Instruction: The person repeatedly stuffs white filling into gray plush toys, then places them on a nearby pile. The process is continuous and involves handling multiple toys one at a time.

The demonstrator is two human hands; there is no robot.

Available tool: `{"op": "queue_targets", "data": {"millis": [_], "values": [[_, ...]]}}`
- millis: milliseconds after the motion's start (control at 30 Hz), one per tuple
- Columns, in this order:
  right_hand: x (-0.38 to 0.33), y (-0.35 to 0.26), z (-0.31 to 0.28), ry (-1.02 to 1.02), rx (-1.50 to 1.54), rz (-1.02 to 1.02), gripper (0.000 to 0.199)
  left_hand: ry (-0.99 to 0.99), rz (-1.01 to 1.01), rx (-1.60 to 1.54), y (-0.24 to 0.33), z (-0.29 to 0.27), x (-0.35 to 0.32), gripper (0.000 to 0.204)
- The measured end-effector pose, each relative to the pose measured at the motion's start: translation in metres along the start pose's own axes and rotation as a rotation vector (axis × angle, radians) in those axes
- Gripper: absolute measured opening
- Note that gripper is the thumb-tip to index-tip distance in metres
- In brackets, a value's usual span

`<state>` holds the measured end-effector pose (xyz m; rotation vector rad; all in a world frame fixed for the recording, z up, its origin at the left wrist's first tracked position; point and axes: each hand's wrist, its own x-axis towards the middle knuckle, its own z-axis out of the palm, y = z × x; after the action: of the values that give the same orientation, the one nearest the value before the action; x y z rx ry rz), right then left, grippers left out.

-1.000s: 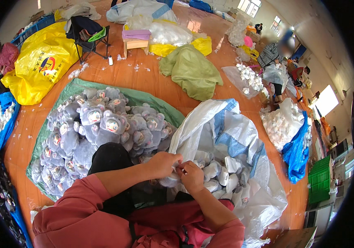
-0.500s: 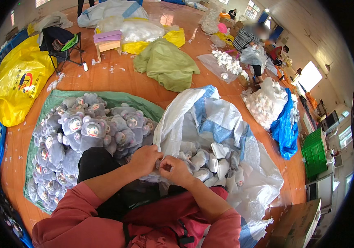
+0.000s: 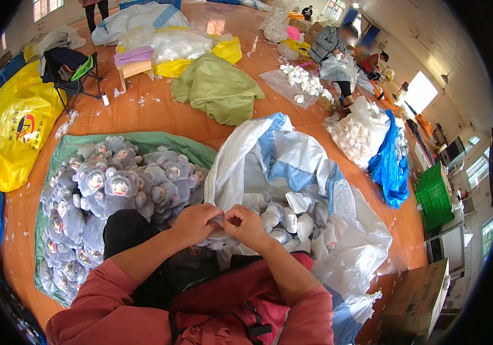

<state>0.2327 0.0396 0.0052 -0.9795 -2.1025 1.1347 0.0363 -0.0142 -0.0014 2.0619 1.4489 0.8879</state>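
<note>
My left hand (image 3: 196,222) and my right hand (image 3: 247,225) meet in front of my lap, both pinching a small grey plush piece (image 3: 221,226) between the fingertips; most of it is hidden by the fingers. Just beyond my hands lies an open white and blue woven sack (image 3: 292,167) holding several pale grey plush pieces (image 3: 296,214). To my left, a heap of finished grey plush dolls (image 3: 114,190) with round faces rests on a green sheet (image 3: 160,144).
A person sits at the far right by a pile of white stuffing (image 3: 303,80). An olive cloth bundle (image 3: 216,86), yellow bags (image 3: 19,126), a folding chair (image 3: 68,69), a blue bag (image 3: 393,167), a green crate (image 3: 435,195) and a cardboard box (image 3: 419,299) stand on the orange floor.
My view has tilted slightly, shifting the room in frame. Both hands stay together on the small plush piece, fingers working it with little movement.
</note>
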Motion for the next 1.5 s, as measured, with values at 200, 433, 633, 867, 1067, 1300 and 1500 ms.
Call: {"op": "queue_targets", "data": {"millis": [200,433,633,867,1067,1300,1500], "values": [[-0.002,0.004,-0.004,0.035,-0.016,-0.055,0.01,0.087,0.058,-0.012,-0.001,-0.001,-0.003,0.023],[-0.003,-0.006,-0.005,0.006,0.028,-0.072,0.01,0.288,0.3,0.233,0.011,-0.003,0.0,0.024],[-0.004,-0.011,-0.004,-0.043,0.129,-0.133,0.011,0.363,0.307,0.238,0.007,0.0,0.001,0.031],[-0.004,-0.014,-0.012,-0.151,0.153,-0.256,0.011,0.317,0.392,0.241,0.012,-0.004,-0.003,0.032],[-0.006,-0.016,-0.025,-0.166,0.187,-0.233,0.01,0.306,0.499,0.275,0.015,-0.007,0.003,0.033],[-0.004,-0.013,-0.027,-0.173,0.151,-0.205,0.01,0.364,0.411,0.123,0.008,0.012,0.0,0.036],[-0.006,-0.011,-0.031,-0.145,0.121,-0.115,0.009,0.411,0.423,0.164,0.013,0.005,0.004,0.035]]}}
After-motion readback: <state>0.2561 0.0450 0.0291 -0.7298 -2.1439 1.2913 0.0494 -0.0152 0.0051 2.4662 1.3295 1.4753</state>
